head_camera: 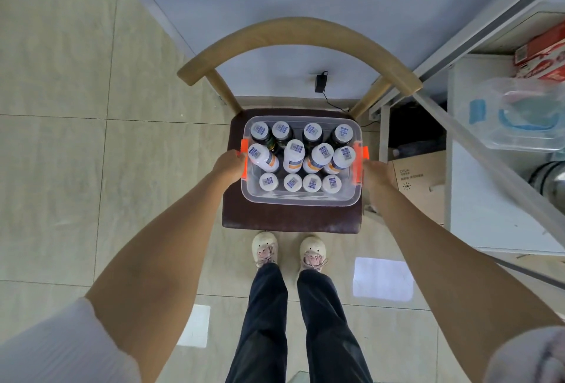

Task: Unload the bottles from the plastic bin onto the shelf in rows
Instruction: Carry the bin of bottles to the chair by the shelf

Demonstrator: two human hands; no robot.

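Left hand (230, 165) and right hand (375, 174) seemingly grip the clear plastic bin's (301, 199) orange side latches, white-capped bottles (293, 156) between them on the chair seat.

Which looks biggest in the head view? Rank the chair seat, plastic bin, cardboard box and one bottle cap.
1. Chair seat
2. Plastic bin
3. Cardboard box, though partly hidden, so its rank is unsure
4. Bottle cap

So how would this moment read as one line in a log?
stage: start, nothing unloaded | left hand: on bin's side | right hand: on opposite side | plastic bin: on chair | bottles: all inside
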